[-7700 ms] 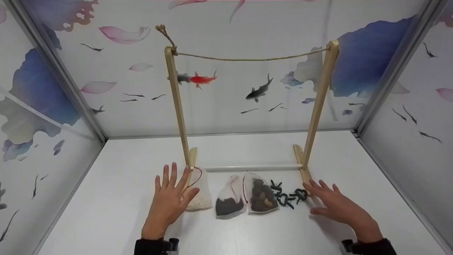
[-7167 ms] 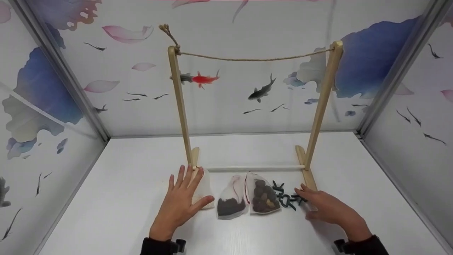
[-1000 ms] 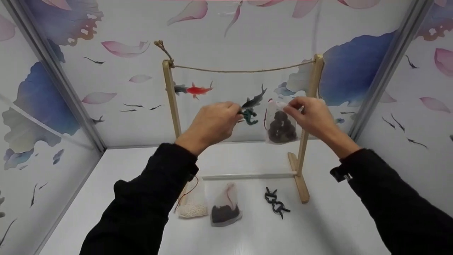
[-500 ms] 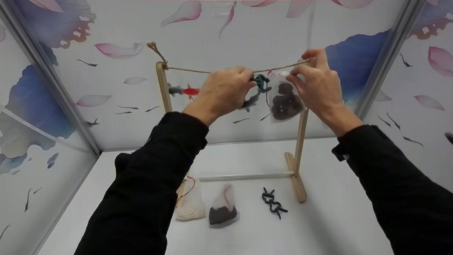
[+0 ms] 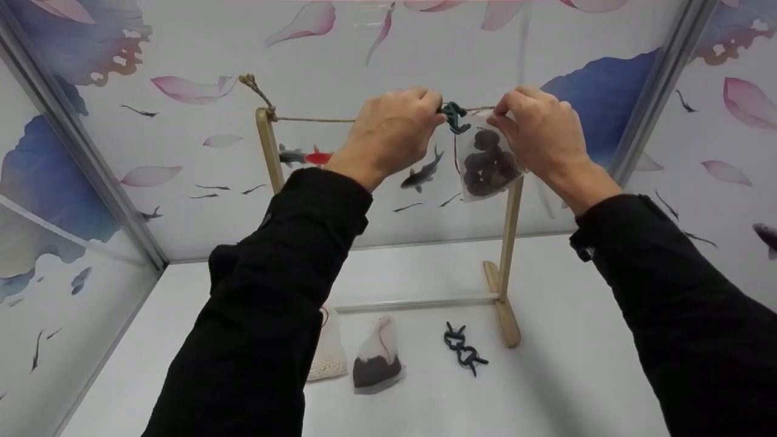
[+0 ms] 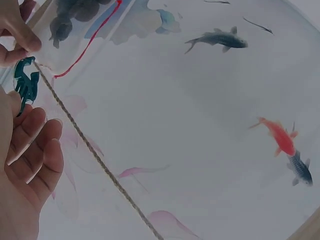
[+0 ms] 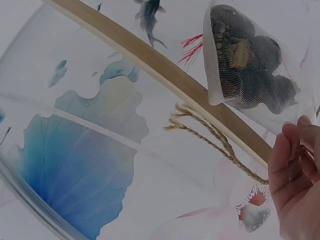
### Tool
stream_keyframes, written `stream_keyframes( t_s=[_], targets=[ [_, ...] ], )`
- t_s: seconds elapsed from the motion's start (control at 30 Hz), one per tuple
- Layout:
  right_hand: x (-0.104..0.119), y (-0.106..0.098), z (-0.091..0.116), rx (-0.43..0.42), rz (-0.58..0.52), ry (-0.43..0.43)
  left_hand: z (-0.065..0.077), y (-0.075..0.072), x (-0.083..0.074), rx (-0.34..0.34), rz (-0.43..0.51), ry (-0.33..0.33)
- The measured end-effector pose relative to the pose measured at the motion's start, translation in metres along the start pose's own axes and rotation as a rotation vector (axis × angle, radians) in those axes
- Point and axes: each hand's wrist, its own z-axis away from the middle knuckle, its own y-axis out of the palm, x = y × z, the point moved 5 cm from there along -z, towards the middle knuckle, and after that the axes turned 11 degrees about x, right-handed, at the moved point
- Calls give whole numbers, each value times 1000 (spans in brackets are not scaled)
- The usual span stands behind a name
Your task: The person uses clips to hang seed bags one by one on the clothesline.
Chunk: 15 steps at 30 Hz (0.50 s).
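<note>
My left hand pinches a dark green plastic clip at the rope strung between two wooden posts. In the left wrist view the clip is right beside the rope, at the bag's top corner. Thumb and fingers of my right hand pinch the upper edge of a sheer mesh bag with a red drawstring and dark round lumps inside. The bag hangs just below rope height, near the right post. In the right wrist view the bag overlaps that post.
On the white table stand a bag of pale grains, partly behind my left sleeve, and a bag of black grains. More dark clips lie right of them. A white rod joins the posts low down. Printed panels enclose the table.
Earlier both hands were spread over the table. Since then the lumpy bag and one clip were picked up. Over the last second both hands rose with them to the rope.
</note>
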Motion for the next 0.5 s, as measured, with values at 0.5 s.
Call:
stream_keyframes(
  t_s=[0.5],
  targets=[
    [0, -1, 0, -92, 4, -125, -19, -13, 1, 15, -41, -90]
  ],
)
